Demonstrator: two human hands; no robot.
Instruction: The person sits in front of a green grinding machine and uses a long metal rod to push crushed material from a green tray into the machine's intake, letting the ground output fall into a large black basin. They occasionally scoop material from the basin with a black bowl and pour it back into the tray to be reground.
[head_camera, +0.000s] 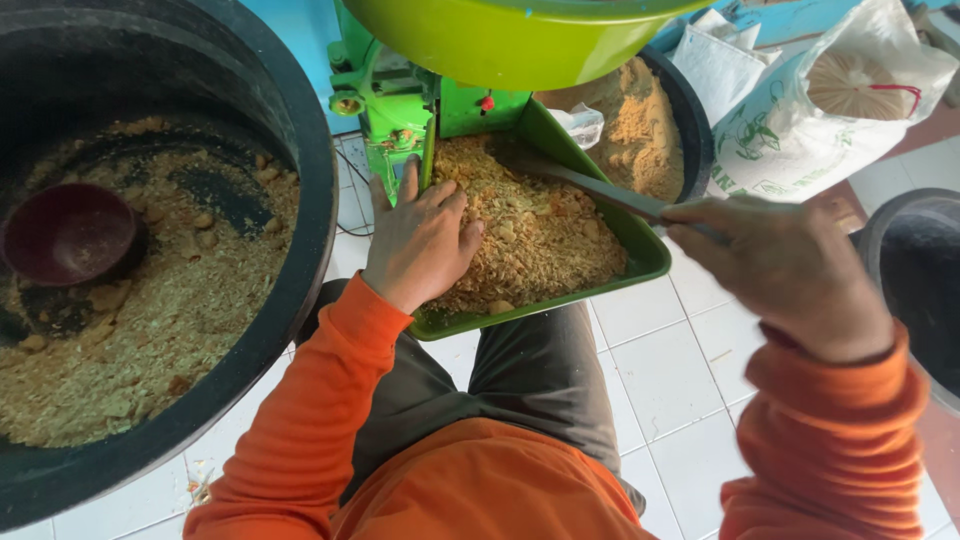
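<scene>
My left hand (418, 240) rests flat on the pile of yellowish crumbly mash (540, 235) in the green tray (640, 262) of a green machine (400, 100), fingers spread near the tray's left edge. My right hand (790, 270) is closed around the handle of a grey tool (610, 192) whose far end reaches into the mash at the tray's upper part. A green bowl-shaped hopper (500, 40) hangs above the tray. Both sleeves are orange.
A big black tub (310, 190) at left holds the same mash and a dark red bowl (68, 232). A second black tub (690, 130) with finer yellow meal stands behind the tray. White sacks (790, 130) lie at right, another dark container (915, 280) at the right edge. White tiled floor below.
</scene>
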